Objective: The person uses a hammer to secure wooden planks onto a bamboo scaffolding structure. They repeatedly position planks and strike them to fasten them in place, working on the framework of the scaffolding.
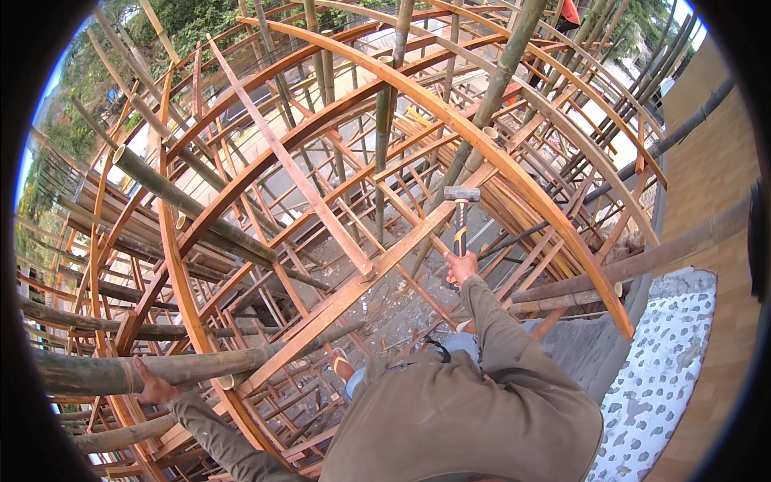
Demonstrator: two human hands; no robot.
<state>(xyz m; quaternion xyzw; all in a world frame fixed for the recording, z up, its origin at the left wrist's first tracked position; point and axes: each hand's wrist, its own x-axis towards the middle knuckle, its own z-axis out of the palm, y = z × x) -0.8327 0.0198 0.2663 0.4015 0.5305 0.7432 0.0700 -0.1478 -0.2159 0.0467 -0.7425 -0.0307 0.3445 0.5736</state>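
Observation:
My right hand [462, 267] is closed around the handle of a hammer [460, 229]. The hammer has a blunt grey head and a black and orange grip, and it points up and away from me. Just left of its head runs a long wooden beam [337, 304], set diagonally. A narrower reddish plank [297, 165] meets that beam at its near end. At the lower left, my left hand [152, 381] grips a thick bamboo pole [80, 374], with some fingers hidden by it.
Curved wooden beams [474, 132] and upright bamboo poles [384, 153] form a framework around me. Debris lies on the ground far below. A grey ledge, a white spotted slab [658, 377] and a tan wall [723, 345] stand at right. A person in red [569, 12] is at the far top.

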